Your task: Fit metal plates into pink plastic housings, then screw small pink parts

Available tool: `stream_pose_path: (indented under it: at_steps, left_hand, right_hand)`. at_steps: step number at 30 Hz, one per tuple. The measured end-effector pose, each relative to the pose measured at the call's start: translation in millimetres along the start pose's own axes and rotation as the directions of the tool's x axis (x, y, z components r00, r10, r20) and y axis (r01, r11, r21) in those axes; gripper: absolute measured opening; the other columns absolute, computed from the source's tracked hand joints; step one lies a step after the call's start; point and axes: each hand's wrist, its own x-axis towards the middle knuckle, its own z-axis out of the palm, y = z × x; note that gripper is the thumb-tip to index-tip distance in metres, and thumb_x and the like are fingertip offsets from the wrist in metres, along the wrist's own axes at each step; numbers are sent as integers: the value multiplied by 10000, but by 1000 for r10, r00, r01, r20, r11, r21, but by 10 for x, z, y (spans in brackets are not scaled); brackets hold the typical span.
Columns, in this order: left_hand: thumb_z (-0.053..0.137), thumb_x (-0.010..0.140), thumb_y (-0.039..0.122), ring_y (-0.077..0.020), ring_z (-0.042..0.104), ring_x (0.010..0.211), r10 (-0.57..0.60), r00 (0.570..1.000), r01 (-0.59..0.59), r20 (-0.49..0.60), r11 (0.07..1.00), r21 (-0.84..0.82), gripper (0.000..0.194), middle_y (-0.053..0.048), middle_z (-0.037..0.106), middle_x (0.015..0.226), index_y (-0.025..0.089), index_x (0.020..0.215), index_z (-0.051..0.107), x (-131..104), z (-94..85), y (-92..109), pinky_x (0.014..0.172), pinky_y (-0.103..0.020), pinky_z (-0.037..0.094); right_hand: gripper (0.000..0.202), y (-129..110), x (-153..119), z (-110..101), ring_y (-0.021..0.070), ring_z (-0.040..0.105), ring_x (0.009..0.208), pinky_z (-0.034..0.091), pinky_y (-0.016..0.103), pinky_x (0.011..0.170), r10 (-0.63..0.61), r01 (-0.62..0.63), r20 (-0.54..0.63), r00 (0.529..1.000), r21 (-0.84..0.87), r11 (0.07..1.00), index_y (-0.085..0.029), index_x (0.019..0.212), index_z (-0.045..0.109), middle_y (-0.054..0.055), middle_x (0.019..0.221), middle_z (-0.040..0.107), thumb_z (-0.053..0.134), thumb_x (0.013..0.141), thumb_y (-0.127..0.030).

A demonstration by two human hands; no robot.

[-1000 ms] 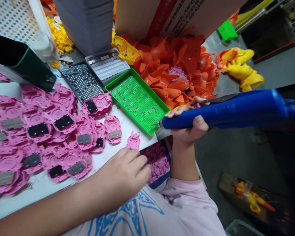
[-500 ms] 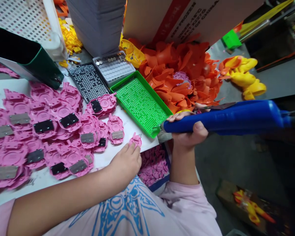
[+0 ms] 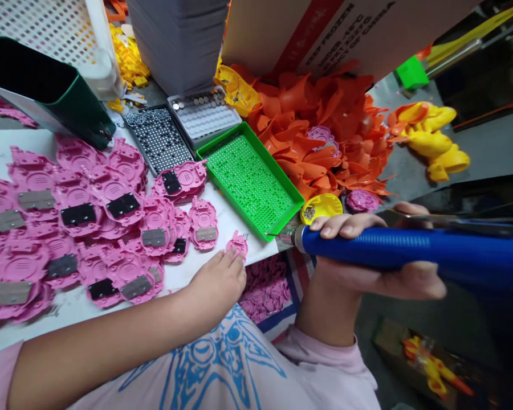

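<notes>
My right hand [image 3: 367,273] is wrapped round a blue electric screwdriver [image 3: 380,245]. Its bit points left, and its tip shows at the near corner of the green perforated tray [image 3: 256,176]; whether it touches cannot be made out. My left hand [image 3: 220,279] rests at the table edge with its fingers closed on a small pink plastic housing [image 3: 238,245], partly hidden under them. Left of this hand, many pink housings [image 3: 119,199] lie piled, several with black or grey covers screwed on. A yellow dish [image 3: 320,208] of small metal pieces sits just beyond the right hand's fingers.
Behind stand a black perforated tray [image 3: 158,139], a grey tray [image 3: 209,117] with round metal pieces and a dark green bin [image 3: 47,97]. Orange plastic parts [image 3: 316,136] are heaped before a carton [image 3: 325,40]. Pink pieces [image 3: 265,287] fill a container below the table edge.
The screwdriver and my right hand have moved right and nearer to me, uncovering the yellow dish. My left hand stays on the pink housing.
</notes>
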Motion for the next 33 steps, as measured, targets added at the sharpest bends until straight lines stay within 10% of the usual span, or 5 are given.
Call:
stream_pose_path:
  at_steps: [18,33]
  left_hand:
    - [514,888,124,-304,568,1170,-4,997,1,-73,999,-40,297,-234,570,1271,54,1146,643,27,26,-3,943,-409,472]
    - [452,928,151,-289,460,1287,-75,990,88,120,990,-108,379,-184,527,1333,100,1291,546,38,-57,8,1006,-438,414]
  right_hand:
    - [403,225,-306,239,170,571,549,501,361,581,194,-197,41,980,88,976,-280,1058,571,-27,650,607,567,713,-488]
    - [377,158,-403,370,194,582,620,502,411,612,119,-120,196,973,-7,993,-247,1098,572,6,729,589,579,753,-399]
